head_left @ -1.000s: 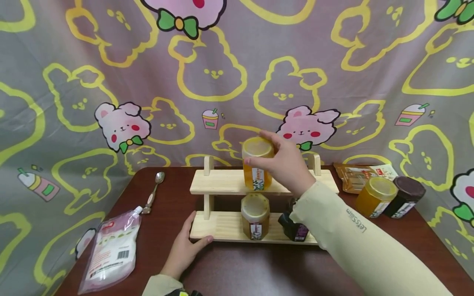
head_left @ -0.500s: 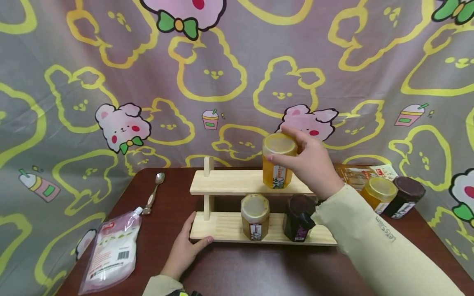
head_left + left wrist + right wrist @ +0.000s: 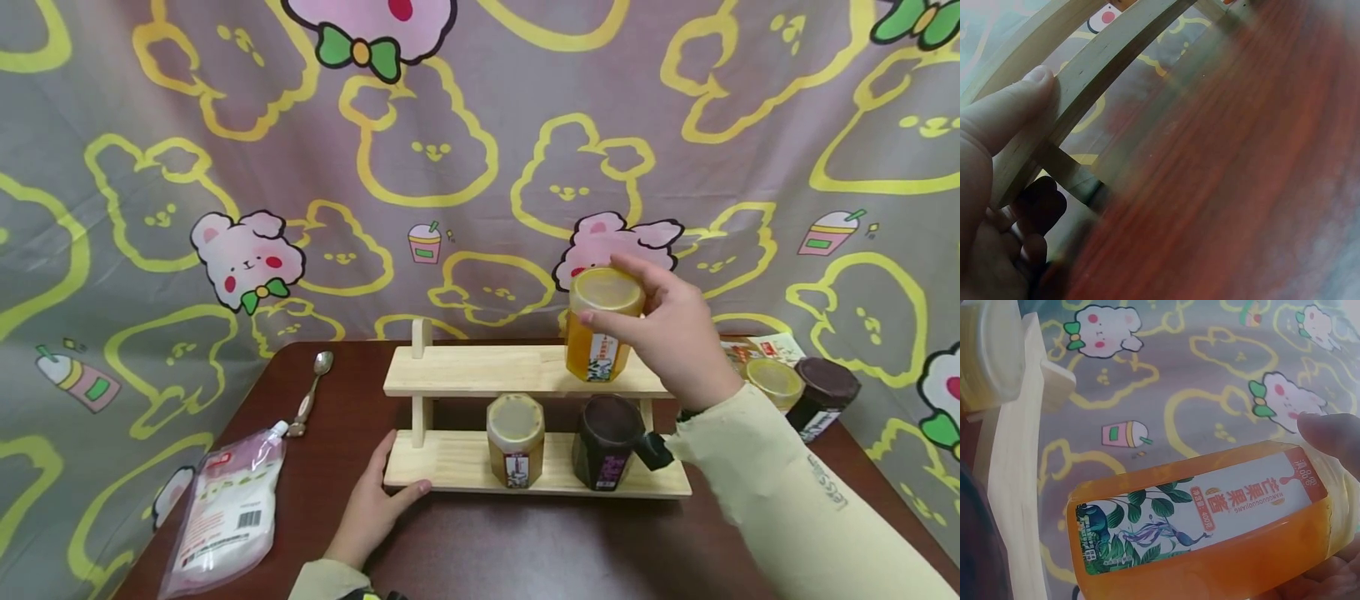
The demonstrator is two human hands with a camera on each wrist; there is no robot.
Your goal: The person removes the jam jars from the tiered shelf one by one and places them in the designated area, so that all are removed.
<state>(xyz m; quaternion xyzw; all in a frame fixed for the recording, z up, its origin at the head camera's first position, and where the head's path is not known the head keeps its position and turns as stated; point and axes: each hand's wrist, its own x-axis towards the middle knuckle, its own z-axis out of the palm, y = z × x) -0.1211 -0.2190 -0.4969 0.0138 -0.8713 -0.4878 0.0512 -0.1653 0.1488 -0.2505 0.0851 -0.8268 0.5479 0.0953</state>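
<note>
In the head view my right hand [image 3: 671, 329] grips an orange jam jar [image 3: 606, 333] near its pale lid, in front of the upper board's right part. The right wrist view shows that jam jar [image 3: 1197, 519] with its white mango label and a gap between its base and a wooden board [image 3: 1022, 456]. My left hand [image 3: 378, 500] holds the left end of the two-tier wooden shelf [image 3: 450, 458]. In the left wrist view its thumb [image 3: 1016, 106] lies over the board, fingers curled below. A brownish jar [image 3: 516, 442] and a dark jar [image 3: 606, 442] stand on the lower board.
On the table's right are a yellow-lidded jar [image 3: 772, 383], a dark-lidded jar [image 3: 825, 396] and a partly hidden packet [image 3: 761, 346]. At left lie a spoon [image 3: 311, 396] and a white spouted pouch [image 3: 228, 508]. A patterned curtain [image 3: 465, 167] hangs behind.
My right hand has carried the orange jam jar rightward along the upper board, from its middle to its right part. The dark jar below has come into fuller view. The left hand has stayed put.
</note>
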